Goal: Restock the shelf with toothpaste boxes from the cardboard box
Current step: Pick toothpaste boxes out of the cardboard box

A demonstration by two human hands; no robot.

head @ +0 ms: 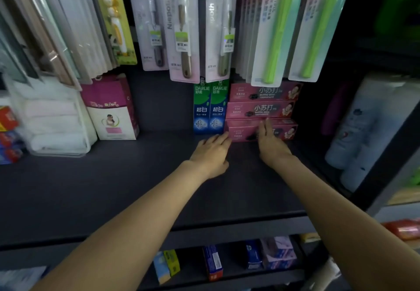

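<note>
While seen from the head camera, pink toothpaste box point(244, 133) lying flat at the foot of the pink stack point(261, 103), far right on the dark shelf point(113, 177), beside two upright green Darlie boxes point(210, 108). Left hand point(212, 154) with straight fingers touching its left end, right hand point(269, 139) laid flat, fingers extended, over its front face, neither curled round it. Likely light, stiff yet crushable thin card with a slick print, so best taken by the long edges or short ends, not squeezed mid-panel.
</note>
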